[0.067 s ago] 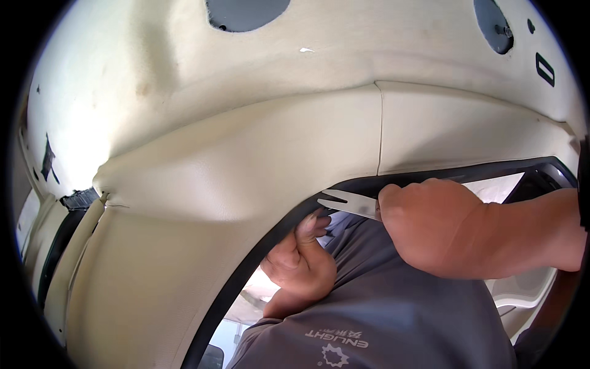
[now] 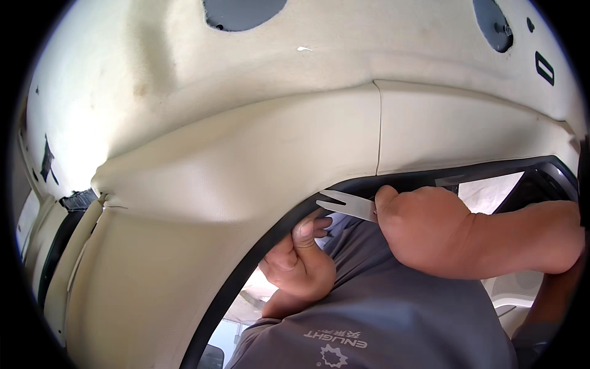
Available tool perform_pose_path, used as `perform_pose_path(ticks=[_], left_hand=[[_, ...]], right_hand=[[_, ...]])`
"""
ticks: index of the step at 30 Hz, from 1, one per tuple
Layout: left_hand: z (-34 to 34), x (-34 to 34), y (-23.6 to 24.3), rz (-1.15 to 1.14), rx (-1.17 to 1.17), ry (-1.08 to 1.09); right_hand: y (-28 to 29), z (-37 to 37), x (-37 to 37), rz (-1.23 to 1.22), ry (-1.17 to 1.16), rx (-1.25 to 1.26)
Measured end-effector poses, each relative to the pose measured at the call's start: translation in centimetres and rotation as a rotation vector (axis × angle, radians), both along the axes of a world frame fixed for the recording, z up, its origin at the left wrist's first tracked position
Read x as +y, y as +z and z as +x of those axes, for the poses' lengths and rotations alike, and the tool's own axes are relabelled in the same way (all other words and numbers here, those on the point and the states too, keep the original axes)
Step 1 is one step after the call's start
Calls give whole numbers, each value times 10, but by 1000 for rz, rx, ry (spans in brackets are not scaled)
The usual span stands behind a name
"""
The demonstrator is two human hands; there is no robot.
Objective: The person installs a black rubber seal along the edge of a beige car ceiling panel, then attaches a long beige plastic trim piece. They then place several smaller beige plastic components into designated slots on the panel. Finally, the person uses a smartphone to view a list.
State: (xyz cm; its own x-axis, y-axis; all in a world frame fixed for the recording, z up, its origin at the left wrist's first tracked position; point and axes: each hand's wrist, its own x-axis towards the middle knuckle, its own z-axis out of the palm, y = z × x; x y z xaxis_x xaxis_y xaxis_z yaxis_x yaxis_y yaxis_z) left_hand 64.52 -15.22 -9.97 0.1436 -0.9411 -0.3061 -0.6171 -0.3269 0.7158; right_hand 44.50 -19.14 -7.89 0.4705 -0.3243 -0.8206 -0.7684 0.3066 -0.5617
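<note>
My right hand [image 2: 427, 227] comes in from the right, wrapped round a flat metal pry tool [image 2: 349, 206] with a forked tip. The fork points left and meets the edge of the black rubber seal [image 2: 246, 264] where the opening curves. Just below that tip is my left hand [image 2: 301, 261], inside the opening, its fingers curled and its thumb near the seal. Some of its fingers are behind the seal, and I cannot see whether anything is in them. Beige padded trim [image 2: 276, 160] runs along the outer side of the seal.
Above the padded trim is a pale headliner [image 2: 332, 67] with cut-out holes and a small dark rectangular slot [image 2: 544, 69]. At the left is a black strip beside a split in the trim [image 2: 74, 270]. My grey shirt [image 2: 393, 307] fills much of the opening.
My right hand and forearm have dropped slightly, uncovering more of the bright gap above the wrist. The fork stays at the seal. My left hand has hardly moved.
</note>
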Motion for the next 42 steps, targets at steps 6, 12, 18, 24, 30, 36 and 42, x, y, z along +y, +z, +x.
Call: perform_pose_path(ticks=[6,12,18,24,30,36,42], left_hand=[[8,2,4,-8,54,-34],[6,-1,6,-27,68,16],[1,2,-1,-94,37,-39],[8,1,-6,-150,13,-40],[-4,0,-8,-149,-32,-4],[-4,-1,-17,-242,-111,15],[-11,1,-22,-346,-260,-40]], right_hand=[[-12,11,28,-177,-157,-141],[-32,37,53,-259,-251,-62],[-68,61,89,-609,-698,-180],[-85,88,96,-715,-932,-271],[-87,86,98,-694,-998,-303],[-74,55,81,-532,-822,-322],[-43,23,68,-526,-671,-382]])
